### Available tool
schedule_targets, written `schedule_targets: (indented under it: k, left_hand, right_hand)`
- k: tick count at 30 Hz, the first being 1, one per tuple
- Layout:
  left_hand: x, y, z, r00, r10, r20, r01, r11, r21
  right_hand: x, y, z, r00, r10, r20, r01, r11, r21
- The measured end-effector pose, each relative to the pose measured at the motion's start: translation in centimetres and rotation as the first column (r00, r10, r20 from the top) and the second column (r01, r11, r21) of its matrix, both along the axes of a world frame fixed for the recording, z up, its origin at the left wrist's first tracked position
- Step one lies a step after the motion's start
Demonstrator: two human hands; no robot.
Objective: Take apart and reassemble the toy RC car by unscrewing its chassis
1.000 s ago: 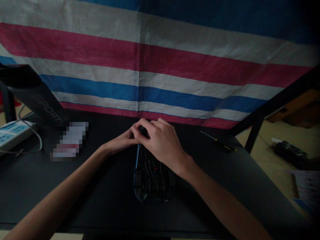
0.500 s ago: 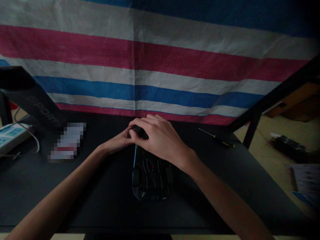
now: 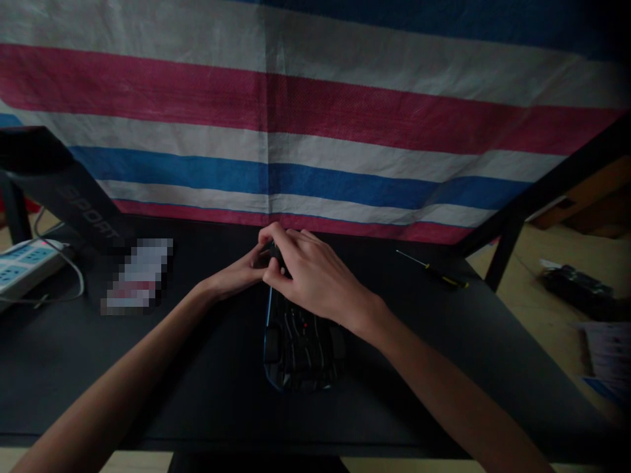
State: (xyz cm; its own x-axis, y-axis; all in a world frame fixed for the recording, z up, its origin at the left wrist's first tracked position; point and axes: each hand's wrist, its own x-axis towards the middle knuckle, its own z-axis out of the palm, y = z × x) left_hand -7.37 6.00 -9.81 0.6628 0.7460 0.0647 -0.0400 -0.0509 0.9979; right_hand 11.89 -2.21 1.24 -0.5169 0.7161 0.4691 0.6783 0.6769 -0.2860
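A dark toy car (image 3: 300, 351) with blue trim and a small red light lies on the black table (image 3: 197, 368), its far end under my hands. My right hand (image 3: 310, 276) is curled over that far end, fingers closed round a small dark part there. My left hand (image 3: 241, 272) comes in from the left and pinches the same spot, fingertips meeting those of the right hand. What exactly sits between the fingers is hidden in the dim light.
A thin screwdriver (image 3: 434, 270) with a yellow-marked handle lies on the table to the right. A blurred card (image 3: 138, 276) lies at the left, beyond it a white power strip (image 3: 24, 263) with cable. A striped tarp (image 3: 315, 131) hangs behind. Black table legs stand at right.
My right hand's fingers have curled tighter and shifted slightly back over the car's far end. The car and the left hand stay nearly where they were.
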Motion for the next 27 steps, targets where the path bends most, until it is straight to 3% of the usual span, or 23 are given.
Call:
schedule_targets:
  k: [4, 8, 13, 17, 22, 27]
  left_hand:
    - [-0.09, 0.27, -0.17, 1.0, 0.002, -0.014, -0.001, 0.998, 0.059]
    - [0.04, 0.14, 0.23, 1.0, -0.001, 0.018, 0.0, 0.997, 0.071]
    - [0.15, 0.11, 0.43, 1.0, -0.02, 0.016, 0.018, 0.997, 0.074]
    - [0.05, 0.34, 0.01, 1.0, 0.008, -0.009, -0.007, 0.999, 0.047]
    - [-0.09, 0.32, 0.2, 1.0, -0.025, -0.012, 0.025, 1.0, 0.004]
    - [0.08, -0.03, 0.55, 1.0, -0.022, 0.01, 0.022, 0.999, 0.031]
  right_hand:
    - [-0.04, 0.05, 0.33, 0.999, -0.041, 0.021, 0.041, 0.999, 0.017]
    - [0.05, 0.05, 0.73, 0.999, 0.03, 0.012, -0.03, 0.998, 0.055]
    - [0.24, 0.0, 0.76, 0.987, -0.141, 0.074, 0.142, 0.99, -0.012]
    - [0.5, 0.03, 0.74, 0.997, -0.054, 0.049, 0.053, 0.998, 0.024]
    - [0.59, -0.08, 0.86, 0.982, -0.163, 0.093, 0.171, 0.982, -0.086]
    - [0.3, -0.13, 0.76, 0.999, -0.036, -0.026, 0.035, 0.998, -0.047]
